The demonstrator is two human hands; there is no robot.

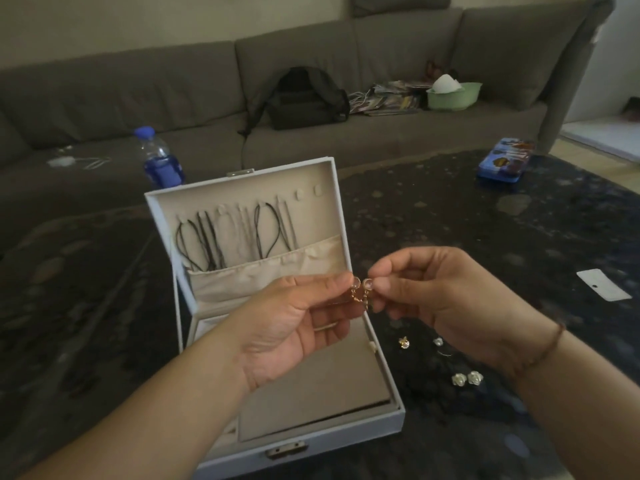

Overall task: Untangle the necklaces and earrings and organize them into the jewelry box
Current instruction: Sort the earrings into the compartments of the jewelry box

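At the bottom of the frame, two bare forearms reaching up toward the centre. Left hand (pixel 294 327), palm up, fingertips pinching one gold earring (pixel 355 289) of a tangled pair; right hand (pixel 433 292), a thin bracelet (pixel 543 351) at the wrist, pinching the other earring (pixel 368 285). Between the two, small gold chains hanging down and caught on each other, held in the air just above the open jewelry box (pixel 394 415).

Below the hands, centre bottom, the white box with its clasp facing the viewer and a beige tray inside, partly hidden by the left hand. Right of the box on the dark patterned table (pixel 485 237): two white rose earrings (pixel 467 378) side by side, a small gold stud (pixel 403 342) and a pale stud (pixel 438 341) further up, all apart from the box.

Behind the hands, the raised lid (pixel 242 188), with black cord necklaces (pixel 207 237) and paler ones hung from hooks, ends tucked into a satin pocket (pixel 270 271).

Further back: a white tag (pixel 604 284) at right, a blue tin (pixel 505 166) upper right, a blue-capped water bottle (pixel 159 159) upper left. Farthest, a grey sofa (pixel 138 88) with a dark backpack (pixel 304 98), magazines (pixel 388 98) and a green bowl (pixel 453 95).
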